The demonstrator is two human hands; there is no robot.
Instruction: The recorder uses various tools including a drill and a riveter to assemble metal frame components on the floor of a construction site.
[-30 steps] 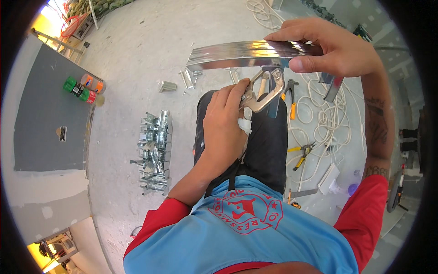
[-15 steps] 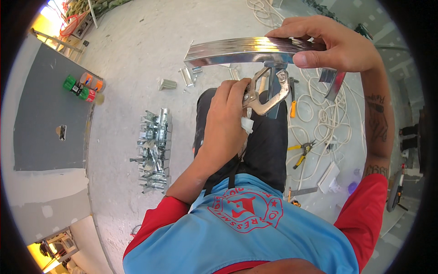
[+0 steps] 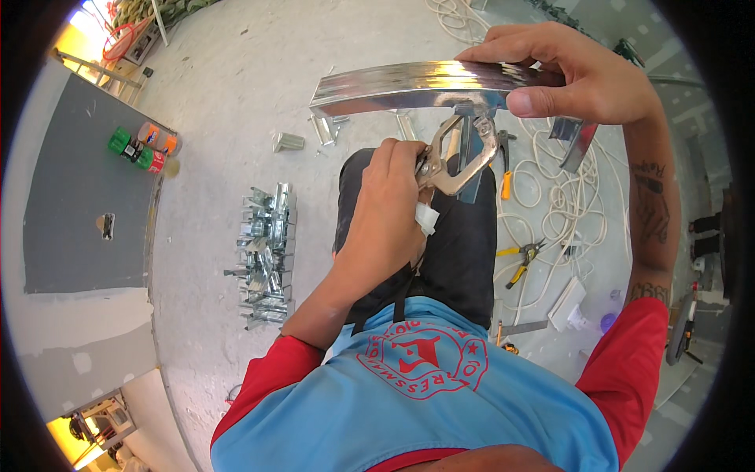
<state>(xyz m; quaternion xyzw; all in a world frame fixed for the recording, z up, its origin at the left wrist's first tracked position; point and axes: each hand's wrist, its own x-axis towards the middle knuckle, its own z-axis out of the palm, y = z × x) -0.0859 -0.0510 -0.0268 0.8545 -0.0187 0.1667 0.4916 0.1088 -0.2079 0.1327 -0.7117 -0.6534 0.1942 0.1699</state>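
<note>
My left hand is wrapped round the handles of a locking C-clamp, a worn metal one with a curved jaw. The clamp's upper jaw tip meets the underside of a shiny metal channel, close to a short upright metal piece below it. Thumb below and fingers on top, my right hand grips the channel near its right end. A bent metal strip hangs below that hand. Something white shows beneath my left hand.
Many cut metal pieces lie in a row on the floor at left. Loose offcuts lie farther off. On the right are tangled white cable, yellow-handled snips and an orange-handled hammer. Two bottles stand at far left.
The channel has shifted slightly left, its left end dipping a little. The clamp's jaw has tilted slightly with it. Both hands keep their holds.
</note>
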